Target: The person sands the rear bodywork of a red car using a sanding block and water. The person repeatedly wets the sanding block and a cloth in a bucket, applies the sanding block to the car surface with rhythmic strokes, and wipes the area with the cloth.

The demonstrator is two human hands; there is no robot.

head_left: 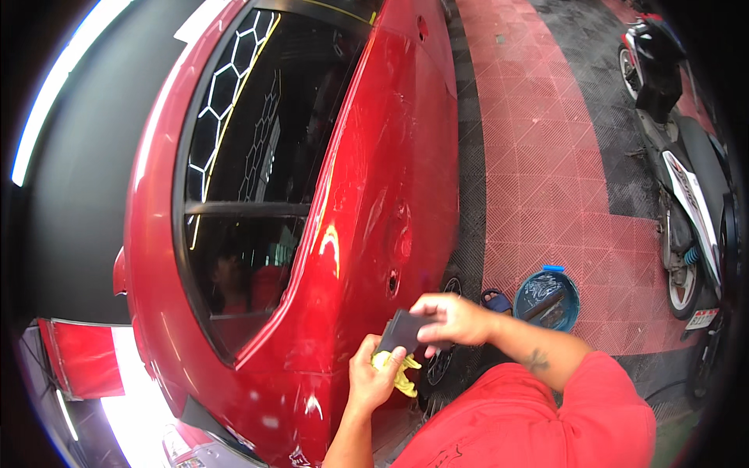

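My left hand [370, 381] is closed round a crumpled yellow cloth [403, 381] and the lower part of a flat, dark grey rectangular piece [401, 331]. From the right, my right hand [454, 320] reaches over with bent fingers on the edge of that same piece, gripping it. What the dark piece is made of does not show. Both hands are in front of my body, close beside the glossy red car [382, 148]. Whitish marks and reflections show on the car's side, and a dark opening [393, 282] lies just beyond my hands.
A teal basin [575, 312] with a dark object and liquid in it stands on the red and black tiled floor [538, 164]. Beside it lies a dark sandal [497, 300]. Along the right is a parked motorcycle [690, 187]. The car fills the left side.
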